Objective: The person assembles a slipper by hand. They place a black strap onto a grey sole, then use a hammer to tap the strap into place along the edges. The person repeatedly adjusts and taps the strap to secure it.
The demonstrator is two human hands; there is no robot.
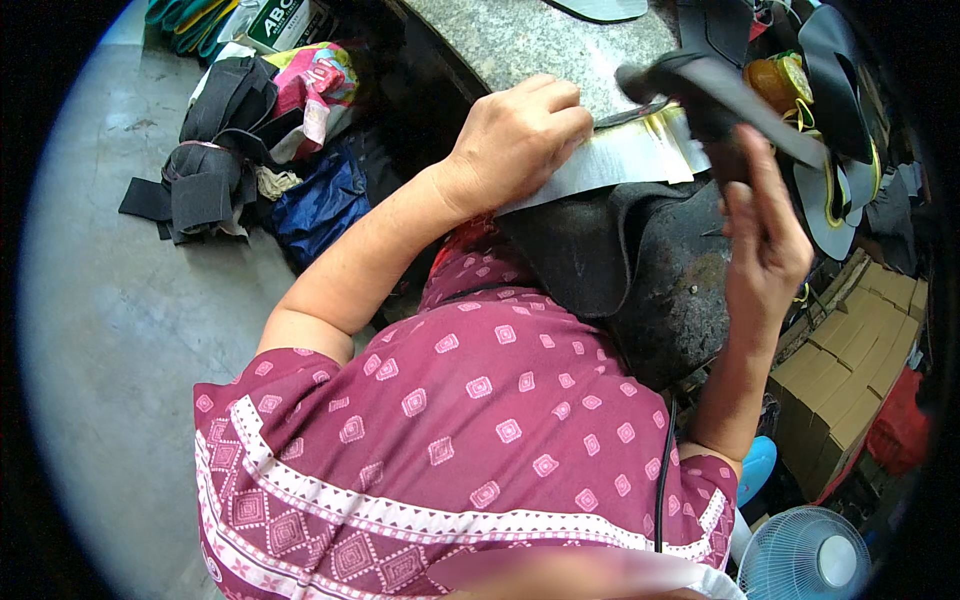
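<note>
two ways this could go wrong

the right hand point(765, 225) has its fingers wrapped round a dark, blurred hammer-like tool point(725, 95) near the silvery strip point(630, 155) at the stone slab's point(545, 40) edge. the left hand point(525, 135) curls over the strip, its pinch hidden. a stray blow could catch knuckles; a loose hold could let the strip skid.

Left fingers point(570, 122) curled, right fingers point(768, 190) straighter, forearms point(385, 228) wide apart.
</note>
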